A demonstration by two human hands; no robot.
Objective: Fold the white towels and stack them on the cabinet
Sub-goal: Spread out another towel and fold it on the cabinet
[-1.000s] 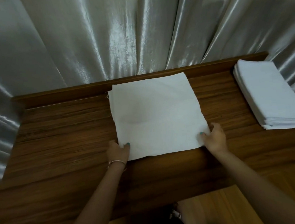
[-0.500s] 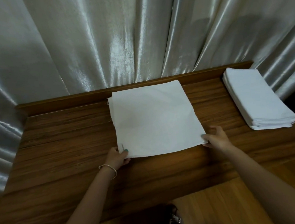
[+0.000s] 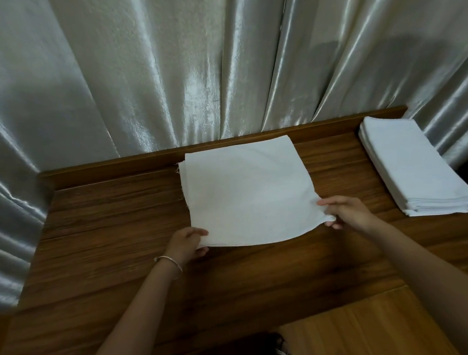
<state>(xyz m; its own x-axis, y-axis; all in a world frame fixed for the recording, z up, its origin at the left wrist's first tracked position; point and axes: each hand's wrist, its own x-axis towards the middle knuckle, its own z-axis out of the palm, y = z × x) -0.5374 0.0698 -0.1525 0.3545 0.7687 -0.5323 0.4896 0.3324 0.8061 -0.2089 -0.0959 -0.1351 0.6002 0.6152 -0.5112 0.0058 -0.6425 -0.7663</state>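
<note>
Both hands' fingers [image 3: 330, 202] pinching towel [image 3: 245, 193] near corners

- A silvery satin curtain [image 3: 190, 68] hangs in deep folds behind the far edge of the cabinet and wraps round both of its sides.
- A thin silver bracelet [image 3: 170, 261] circles my wrist.
- Lighter wood floor [image 3: 365, 332] shows below the near edge.

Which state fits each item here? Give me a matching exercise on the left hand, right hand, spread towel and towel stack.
Column 1:
1. left hand
2. right hand
3. spread towel
4. towel stack

Column 2:
A. folded, at the cabinet's right end
B. pinches the near right corner
C. near edge lifted
D. pinches the near left corner

Pairs: 1-D, 2-B, 3-C, 4-A
</note>
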